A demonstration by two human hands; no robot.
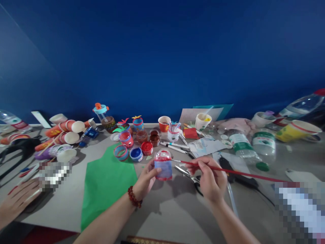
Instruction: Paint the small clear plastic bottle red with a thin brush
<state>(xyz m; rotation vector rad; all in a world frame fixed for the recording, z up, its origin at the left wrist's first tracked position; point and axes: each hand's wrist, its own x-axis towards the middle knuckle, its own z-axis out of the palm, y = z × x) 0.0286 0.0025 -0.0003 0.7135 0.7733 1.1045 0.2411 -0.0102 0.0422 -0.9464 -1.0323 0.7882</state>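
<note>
My left hand (146, 179), with a red bead bracelet at the wrist, is closed around a small clear bottle piece (163, 165) painted blue and red, held upright just above the grey table (165, 210). My right hand (210, 178) pinches a long red-handled paintbrush (228, 171). The brush tip touches the right side of the painted bottle piece. Small open pots of blue paint (136, 154) and red paint (147, 148) stand just behind the bottle piece.
A green paper sheet (106, 183) lies left of my hands. Scissors (189, 174) rest under my right hand. Paper cups (63, 135) are piled at left, plastic bottles (251, 147) lie at right. Another person's hand (15, 200) rests at the far left edge.
</note>
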